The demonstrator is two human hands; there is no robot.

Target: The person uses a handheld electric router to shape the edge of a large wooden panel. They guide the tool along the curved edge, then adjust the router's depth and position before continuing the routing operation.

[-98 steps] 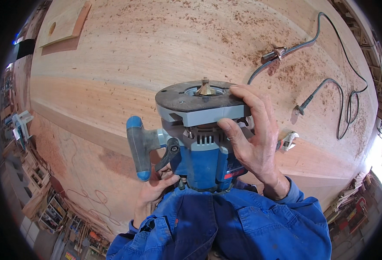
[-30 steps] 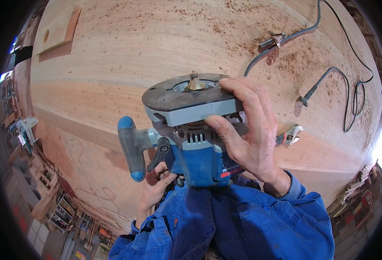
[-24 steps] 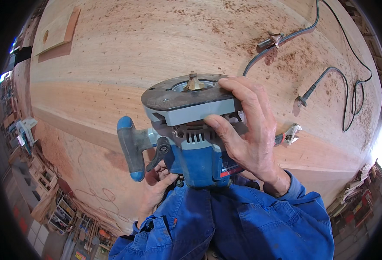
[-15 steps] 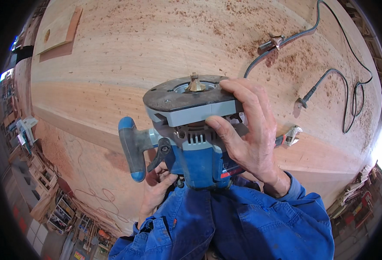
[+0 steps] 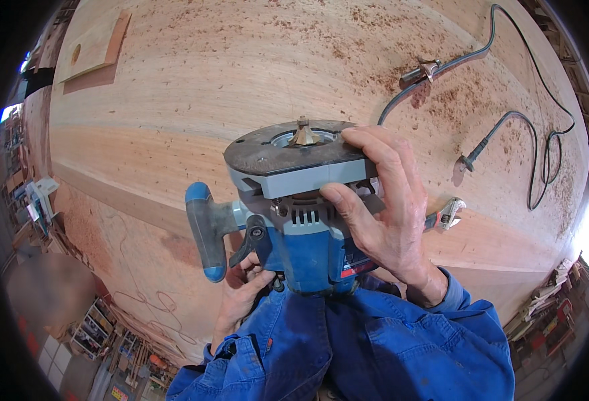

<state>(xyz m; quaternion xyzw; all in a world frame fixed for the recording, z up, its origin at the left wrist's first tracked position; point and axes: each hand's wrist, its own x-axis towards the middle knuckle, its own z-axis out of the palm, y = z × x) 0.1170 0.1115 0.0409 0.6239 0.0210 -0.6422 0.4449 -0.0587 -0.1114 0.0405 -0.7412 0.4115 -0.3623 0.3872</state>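
Observation:
A blue and grey plunge router stands upside down against my blue workwear. Its dark, flat base faces up, and a brass-coloured router bit pokes through the round opening. My right hand grips the base from the right, with fingers over the upper face and the thumb pressed on the grey side. Low on the left, my left hand is closed at the router's lower end, beneath the black lever; the router hides part of its fingers. A blue-grey side handle sticks out leftward, untouched.
Wood shavings lie on the broad wooden bench. An adjustable wrench rests right of the router. Farther off are another router bit, a black cable with its plug, and a board with a hole. Lumber is piled lower right.
The router and both hands keep nearly the same pose, shifted slightly in the picture. A blurred round patch now shows at the lower left.

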